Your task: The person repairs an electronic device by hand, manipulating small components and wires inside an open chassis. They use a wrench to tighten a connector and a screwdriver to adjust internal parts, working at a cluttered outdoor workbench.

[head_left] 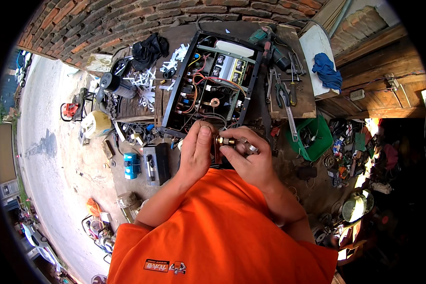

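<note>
Tabletop (306,101) by the brick wall: dark, worn wood, the largest piece from where I stand. Opened metal case (179,86) on it, near edge just beyond the hands. Estimate: heavy, frame stiff, boards and wires inside easily damaged; best held by the outer rails, never by the wiring.

Right hand (253,161): narrow grip, thumb and forefinger closed about a brass fitting, other fingers curled. Left hand (196,149): curled close alongside, thumb raised against the forefinger; cannot tell what, if anything, its hidden fingers clasp.

Silvery metal piece (247,146): lies within the right hand, mostly covered; exact form not readable. Judged rigid, moderately dense, smooth enough to slip if oily.

Brass fitting (227,141): between the two hands, in front of the case, near end at the left hand's fingers; contact there unclear. Judged small but dense for its size, stiff, not fragile, though any thread would mark under hard metal. Suggested hold: fingertips around the thicker body, end left free, skin dry, since polished brass can roll
</note>
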Demonstrator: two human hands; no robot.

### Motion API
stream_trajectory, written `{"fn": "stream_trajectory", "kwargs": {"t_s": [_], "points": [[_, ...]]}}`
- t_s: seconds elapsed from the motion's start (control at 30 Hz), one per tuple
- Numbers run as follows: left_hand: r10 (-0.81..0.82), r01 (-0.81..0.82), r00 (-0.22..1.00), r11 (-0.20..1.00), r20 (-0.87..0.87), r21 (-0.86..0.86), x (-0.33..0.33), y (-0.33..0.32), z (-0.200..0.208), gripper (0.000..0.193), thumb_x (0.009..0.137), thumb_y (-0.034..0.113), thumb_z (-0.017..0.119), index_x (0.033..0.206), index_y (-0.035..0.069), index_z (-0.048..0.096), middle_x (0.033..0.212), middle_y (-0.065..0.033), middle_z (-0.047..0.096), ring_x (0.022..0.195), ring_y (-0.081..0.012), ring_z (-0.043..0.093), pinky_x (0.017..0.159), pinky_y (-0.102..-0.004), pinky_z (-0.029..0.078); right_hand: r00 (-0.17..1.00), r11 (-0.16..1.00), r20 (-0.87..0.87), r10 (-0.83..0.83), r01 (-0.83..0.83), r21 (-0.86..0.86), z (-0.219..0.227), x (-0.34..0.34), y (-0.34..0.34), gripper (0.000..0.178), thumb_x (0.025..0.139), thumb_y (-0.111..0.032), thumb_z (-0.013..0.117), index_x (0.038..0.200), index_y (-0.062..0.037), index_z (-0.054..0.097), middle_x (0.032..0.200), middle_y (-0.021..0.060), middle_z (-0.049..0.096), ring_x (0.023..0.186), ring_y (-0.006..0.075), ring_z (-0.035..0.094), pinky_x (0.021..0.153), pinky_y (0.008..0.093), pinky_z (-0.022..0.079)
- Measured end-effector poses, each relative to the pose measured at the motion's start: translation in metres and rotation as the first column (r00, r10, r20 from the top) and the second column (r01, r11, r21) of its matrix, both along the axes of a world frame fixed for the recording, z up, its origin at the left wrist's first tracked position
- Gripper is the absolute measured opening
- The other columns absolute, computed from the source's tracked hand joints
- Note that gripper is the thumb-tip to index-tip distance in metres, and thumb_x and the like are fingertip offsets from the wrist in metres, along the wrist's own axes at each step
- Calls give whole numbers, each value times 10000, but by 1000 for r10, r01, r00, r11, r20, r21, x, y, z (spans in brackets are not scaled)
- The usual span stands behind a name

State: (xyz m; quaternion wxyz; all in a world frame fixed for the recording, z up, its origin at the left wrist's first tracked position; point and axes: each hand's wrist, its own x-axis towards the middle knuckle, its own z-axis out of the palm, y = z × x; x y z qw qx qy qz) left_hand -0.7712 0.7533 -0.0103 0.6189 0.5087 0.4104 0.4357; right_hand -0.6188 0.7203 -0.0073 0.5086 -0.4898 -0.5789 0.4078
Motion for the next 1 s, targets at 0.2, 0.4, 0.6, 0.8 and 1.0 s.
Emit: {"fn": "stream_trajectory", "kwargs": {"t_s": [0.2, 0.4, 0.6, 0.8, 1.0], "points": [[18, -17, 1000, 1000, 10, -15, 1, 0, -7, 353, 1014, 342, 378, 915, 25, 495, 701, -39, 539, 531, -77, 498, 456, -217, 403, 996, 988, -85, -35, 22, -151, 7, -2, -5, 352, 770, -19, 716, 1094, -1, 580, 910, 89, 589, 636, 121, 568, 556, 238, 461], [-16, 56, 977, 981, 210, -185, 2, 1, -2, 319, 999, 330, 433, 925, 26, 494, 708, -37, 539, 539, -74, 481, 458, -220, 397, 999, 998, 39, -34, 32, 55, 8, 2, -3, 296, 775, 26, 690, 1053, -2, 594, 902, 97, 604, 633, 128, 584, 563, 258, 480], [-71, 117, 978, 965, 197, -234, 2, 2, 5, 264, 923, 261, 596, 1001, 17, 529, 755, -15, 554, 602, -59, 501, 510, -203, 419, 987, 983, 141, -76, 51, 174, 10, 4, 0, 251, 772, 23, 684, 1007, -3, 600, 881, 126, 613, 697, 241, 626, 582, 312, 501], [-149, 179, 972, 971, 184, -157, -4, 3, 4, 246, 876, 160, 648, 1054, 19, 555, 808, 9, 562, 675, -43, 511, 573, -182, 422, 979, 974, 184, -90, 49, 220, 10, 7, 0, 203, 782, -19, 685, 967, -6, 601, 861, 135, 618, 725, 283, 635, 606, 342, 517], [-161, 170, 983, 980, 92, -100, -7, 1, 10, 244, 839, 118, 641, 1038, 10, 550, 940, -30, 570, 808, -73, 524, 699, -218, 437, 981, 965, 177, -82, 33, 260, 5, 8, 2, 153, 813, -65, 662, 925, 6, 584, 828, 149, 622, 695, 302, 637, 598, 348, 517]]}}
